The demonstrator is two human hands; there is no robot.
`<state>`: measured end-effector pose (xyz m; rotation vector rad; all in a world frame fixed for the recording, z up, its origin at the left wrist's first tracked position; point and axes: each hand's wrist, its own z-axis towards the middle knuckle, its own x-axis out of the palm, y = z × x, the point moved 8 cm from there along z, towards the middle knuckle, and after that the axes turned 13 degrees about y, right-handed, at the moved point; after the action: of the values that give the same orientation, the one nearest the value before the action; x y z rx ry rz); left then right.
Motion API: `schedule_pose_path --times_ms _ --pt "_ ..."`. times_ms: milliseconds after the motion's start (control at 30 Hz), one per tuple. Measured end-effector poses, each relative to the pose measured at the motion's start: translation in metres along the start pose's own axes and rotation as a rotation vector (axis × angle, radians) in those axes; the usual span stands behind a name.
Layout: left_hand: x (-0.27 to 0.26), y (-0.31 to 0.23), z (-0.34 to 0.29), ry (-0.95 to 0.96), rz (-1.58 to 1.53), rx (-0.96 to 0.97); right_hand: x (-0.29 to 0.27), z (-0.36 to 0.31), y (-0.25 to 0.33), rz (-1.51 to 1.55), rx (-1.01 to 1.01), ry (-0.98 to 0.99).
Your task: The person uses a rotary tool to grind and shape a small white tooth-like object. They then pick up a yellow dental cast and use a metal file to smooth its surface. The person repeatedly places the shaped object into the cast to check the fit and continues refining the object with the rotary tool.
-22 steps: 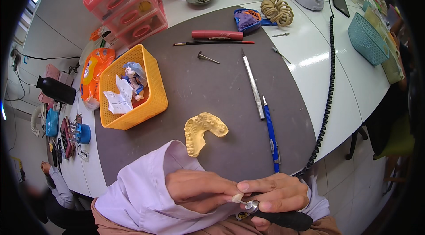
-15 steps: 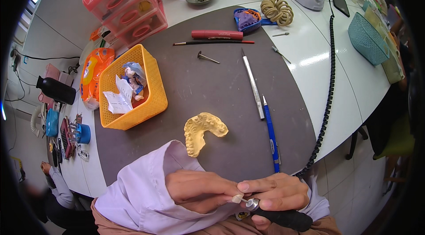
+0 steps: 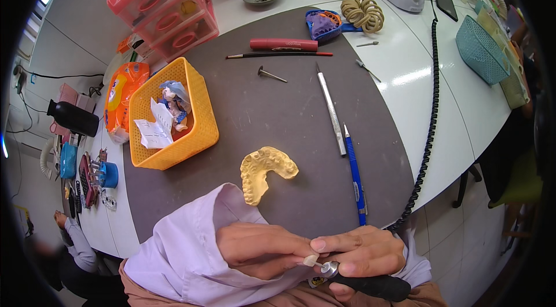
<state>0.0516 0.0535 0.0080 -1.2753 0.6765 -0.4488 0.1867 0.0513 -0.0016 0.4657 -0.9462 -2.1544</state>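
My right hand (image 3: pixel 370 252) is closed round a rotary handpiece (image 3: pixel 370 284) with a black grip and a silver nose. From that nose a thin bur points left and meets a small cream-white piece, which looks like a dental crown (image 3: pixel 311 260). The fingertips of my left hand (image 3: pixel 263 249) pinch this piece, and the fingers of both hands touch above it. Just beyond my left sleeve, a yellow plaster dental arch model (image 3: pixel 255 171) lies on the grey mat. A blue mechanical pencil (image 3: pixel 355 182) and a silver craft knife (image 3: pixel 331 113) lie beyond my right hand.
An orange basket (image 3: pixel 211 127) with crumpled paper stands left on the mat (image 3: pixel 278 116). Farther back lie a mounted disc (image 3: pixel 272 74), a brush (image 3: pixel 289 54), a red tube (image 3: pixel 284 45) and a purple impression tray (image 3: pixel 323 24). The handpiece's black coiled cord (image 3: pixel 433 104) runs along the right.
Almost nothing differs. The handpiece has shifted very slightly at my right hand, and the small piece stays pinched against the bur.
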Motion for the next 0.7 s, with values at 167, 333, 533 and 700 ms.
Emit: schedule_pose_path --times_ms 167,333,533,700 --pt "-0.0004 -0.0007 0.0017 0.017 -0.008 0.002 0.0002 0.0002 0.0013 -0.007 -0.013 0.051" --pt "0.0 -0.0004 0.0018 0.01 -0.003 0.011 0.0013 -0.0006 -0.0003 0.019 -0.016 0.105" --pt "-0.0001 -0.0009 0.0007 0.017 -0.004 0.017 0.003 -0.0009 0.0022 0.008 -0.046 0.136" --pt "0.0004 -0.0001 0.0017 0.027 -0.002 -0.005 0.0019 -0.0026 0.0001 -0.007 0.001 0.062"
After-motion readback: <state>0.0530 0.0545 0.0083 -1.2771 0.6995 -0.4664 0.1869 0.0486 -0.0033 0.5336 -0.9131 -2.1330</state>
